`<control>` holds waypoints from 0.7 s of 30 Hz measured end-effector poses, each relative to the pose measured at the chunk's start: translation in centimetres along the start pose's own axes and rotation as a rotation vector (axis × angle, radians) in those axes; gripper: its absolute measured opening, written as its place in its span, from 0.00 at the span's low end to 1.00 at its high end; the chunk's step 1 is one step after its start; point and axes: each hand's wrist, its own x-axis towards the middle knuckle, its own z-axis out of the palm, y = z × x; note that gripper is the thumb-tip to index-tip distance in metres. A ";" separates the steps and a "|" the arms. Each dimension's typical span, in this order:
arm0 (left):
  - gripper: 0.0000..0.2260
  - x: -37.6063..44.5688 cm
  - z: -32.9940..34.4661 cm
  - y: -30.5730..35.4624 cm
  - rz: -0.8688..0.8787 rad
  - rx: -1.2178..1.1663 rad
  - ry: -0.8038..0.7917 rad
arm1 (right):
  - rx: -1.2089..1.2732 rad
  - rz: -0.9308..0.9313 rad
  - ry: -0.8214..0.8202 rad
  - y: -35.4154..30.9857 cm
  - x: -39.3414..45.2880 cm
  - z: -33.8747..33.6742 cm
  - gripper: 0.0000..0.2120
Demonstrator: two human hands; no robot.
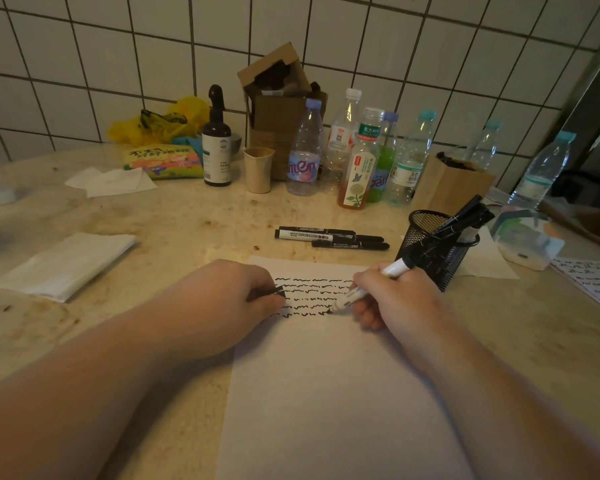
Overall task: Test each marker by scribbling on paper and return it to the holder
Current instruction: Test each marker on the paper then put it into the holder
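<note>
Nearest, we list one sheet of white paper (326,393), lying flat on the stone counter (187,220) and running from the near edge to just short of the loose markers; its far end carries several rows of black scribble (309,292).

On the paper's left edge we note the left hand (229,303), fingers curled round a small black marker cap (272,292) whose end shows past the knuckles.

On the right side, the right hand (395,299) has its fingers clamped on a white-bodied marker (368,287), held slanting, the black tip touching the paper at the end of the lowest scribble row.

Just beyond the paper we count three capped black markers (331,237), lying side by side on the counter.

To their right, a black mesh holder (430,244) stands upright, touching the paper's far right corner or just beside it; several more markers (465,216) lean in it toward the right.

Further left, a folded white cloth (66,265) lies well apart from the paper.

Farthest, against the tiled wall (118,46): a dark spray bottle (217,147), a beige cup (258,169), a cardboard box (278,109), a row of plastic bottles (361,150) and a wooden block (451,183).
</note>
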 end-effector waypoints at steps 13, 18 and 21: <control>0.13 -0.3 -0.1 0.0 0.038 -0.032 -0.022 | 0.258 0.014 -0.048 -0.7 -0.6 -0.1 0.12; 0.13 -0.4 -0.3 0.2 0.069 -0.034 -0.014 | 0.440 -0.066 -0.171 -0.9 -0.7 -0.1 0.10; 0.13 -0.3 -0.2 0.2 0.076 -0.041 -0.011 | 0.460 -0.101 -0.255 -0.7 -0.9 -0.2 0.08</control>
